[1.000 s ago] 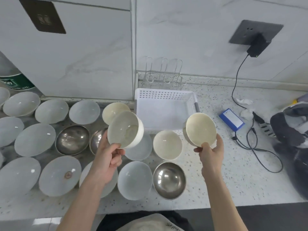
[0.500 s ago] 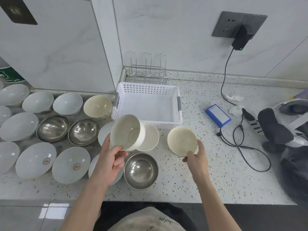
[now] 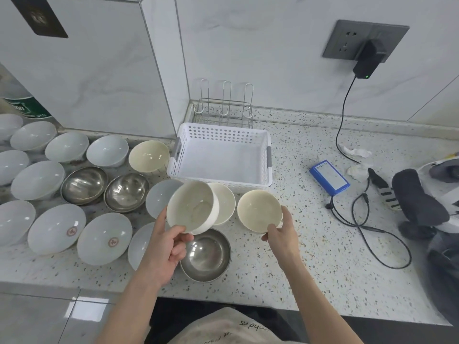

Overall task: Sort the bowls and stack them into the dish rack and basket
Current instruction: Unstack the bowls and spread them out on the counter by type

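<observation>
Two cream bowls, lowered from chest height toward the counter (image 3: 310, 256) in front of the empty basket (image 3: 269, 160). Left hand (image 3: 166, 247) pinching the rim of the deeper bowl (image 3: 192, 207); right hand (image 3: 280, 232) gripping the shallower bowl (image 3: 258, 209). Nothing stacked yet; dish rack (image 3: 224, 108) bare.

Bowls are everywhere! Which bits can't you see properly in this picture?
- Pale bowl, head view: left hand covers its right side.
- Steel bowl: cream bowl and left hand overlap its top rim.
- Leftmost bowls: cut by the picture's left edge.
- Green label: print too small.
</observation>
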Tool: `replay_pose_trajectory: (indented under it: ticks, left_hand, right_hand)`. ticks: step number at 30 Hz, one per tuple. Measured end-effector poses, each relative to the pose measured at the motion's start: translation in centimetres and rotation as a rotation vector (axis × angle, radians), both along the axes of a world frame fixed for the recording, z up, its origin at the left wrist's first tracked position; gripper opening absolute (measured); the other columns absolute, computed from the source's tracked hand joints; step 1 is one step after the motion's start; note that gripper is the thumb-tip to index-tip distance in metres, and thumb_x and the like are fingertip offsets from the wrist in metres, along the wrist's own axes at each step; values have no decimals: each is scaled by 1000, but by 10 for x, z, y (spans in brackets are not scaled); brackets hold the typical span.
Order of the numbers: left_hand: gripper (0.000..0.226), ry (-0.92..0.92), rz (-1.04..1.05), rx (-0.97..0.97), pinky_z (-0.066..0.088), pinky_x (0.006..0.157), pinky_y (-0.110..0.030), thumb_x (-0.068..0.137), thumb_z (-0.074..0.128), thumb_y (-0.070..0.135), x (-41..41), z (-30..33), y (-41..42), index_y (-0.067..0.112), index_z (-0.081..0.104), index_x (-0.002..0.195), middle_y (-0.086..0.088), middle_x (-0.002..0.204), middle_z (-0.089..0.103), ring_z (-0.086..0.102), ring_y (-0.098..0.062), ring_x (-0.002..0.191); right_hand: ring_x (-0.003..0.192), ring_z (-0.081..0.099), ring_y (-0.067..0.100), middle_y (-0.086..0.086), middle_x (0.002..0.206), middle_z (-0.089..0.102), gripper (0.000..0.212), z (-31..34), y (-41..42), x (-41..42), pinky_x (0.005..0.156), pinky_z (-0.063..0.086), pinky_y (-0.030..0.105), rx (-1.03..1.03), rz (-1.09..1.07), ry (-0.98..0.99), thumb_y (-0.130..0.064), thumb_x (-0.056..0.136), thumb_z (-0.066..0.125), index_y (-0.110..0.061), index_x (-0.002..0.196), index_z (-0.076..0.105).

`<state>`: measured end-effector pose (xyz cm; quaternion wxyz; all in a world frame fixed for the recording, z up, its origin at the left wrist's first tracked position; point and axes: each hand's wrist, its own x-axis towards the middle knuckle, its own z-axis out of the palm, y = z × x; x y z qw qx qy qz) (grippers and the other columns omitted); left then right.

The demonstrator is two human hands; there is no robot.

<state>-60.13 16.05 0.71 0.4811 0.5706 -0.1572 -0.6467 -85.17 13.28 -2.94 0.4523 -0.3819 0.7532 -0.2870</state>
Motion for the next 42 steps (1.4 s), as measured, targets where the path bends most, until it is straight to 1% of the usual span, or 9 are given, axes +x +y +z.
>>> replay_pose_trajectory:
  ticks: [6, 13, 20, 31, 35, 37, 38, 40, 42]
  left_hand:
    - [58, -14, -4, 3, 26, 32, -16, 95, 46, -2, -4, -3, 3, 40, 54, 133, -10, 57, 61, 30, -5, 32]
    - [58, -38, -22, 2, 24, 32, -16, 94, 47, -3, -9, -1, 4, 39, 53, 135, -11, 58, 60, 28, -6, 33]
    - [58, -80, -78, -9, 23, 32, -16, 95, 46, -4, -14, 1, 5, 38, 52, 135, -15, 59, 60, 27, -7, 35]
    - [64, -143, -205, -35, 26, 34, -18, 94, 50, -2, -18, 0, 10, 55, 50, 123, -18, 65, 66, 33, -8, 35]
    - [67, -201, -316, -62, 26, 35, -18, 93, 50, -3, -26, 3, 10, 59, 49, 121, -18, 64, 67, 38, -9, 37]
    - [70, -234, -380, -89, 27, 34, -18, 92, 50, -6, -34, 4, 9, 55, 48, 127, -16, 66, 68, 50, -13, 43]
    - [70, -246, -411, -96, 28, 35, -18, 91, 51, -7, -38, 5, 8, 53, 47, 129, -14, 69, 69, 56, -15, 46]
    - [71, -270, -490, -103, 27, 35, -19, 90, 50, -7, -49, 6, 7, 52, 48, 130, -13, 74, 69, 61, -19, 52]
    - [72, -297, -589, -102, 26, 35, -19, 89, 48, -6, -60, 7, 6, 49, 46, 135, -14, 72, 69, 60, -22, 52]
  right_hand:
    - [59, 64, 3, 8, 87, 70, 64, -5, -1, 2, 41, 40, 14, 6, -2, -9, -11, 90, 43, -40, 146, 27]
    - [66, 63, 7, 7, 77, 70, 67, -8, -5, 4, 46, 41, 20, 17, -23, -51, -14, 91, 45, -42, 148, 24]
    - [64, 63, 4, 10, 86, 70, 68, -7, -6, 2, 43, 40, 15, 35, -17, -70, -14, 91, 46, -42, 149, 22]
    - [68, 61, 14, 7, 74, 70, 67, -13, -9, -4, 56, 43, 26, 53, 9, -147, -18, 92, 47, -42, 149, 22]
    - [64, 52, 15, 6, 74, 71, 67, -9, -5, -12, 62, 45, 30, 88, -17, -182, -35, 97, 48, -31, 154, 15]
    - [76, 58, 15, 7, 73, 70, 63, -5, 2, -18, 77, 48, 39, 44, -62, -110, -45, 96, 47, -27, 152, 26]
    - [77, 60, 13, 6, 71, 69, 56, -3, 7, -22, 76, 47, 38, 5, -83, -82, -47, 95, 47, -25, 145, 38]
    - [60, 57, 6, 2, 61, 66, 37, 4, 15, -32, 62, 44, 30, -69, -85, -99, -48, 94, 48, -26, 121, 60]
    - [44, 46, 3, 2, 53, 62, 32, 9, 24, -40, 53, 39, 23, -106, -24, -168, -45, 97, 48, -23, 103, 71]
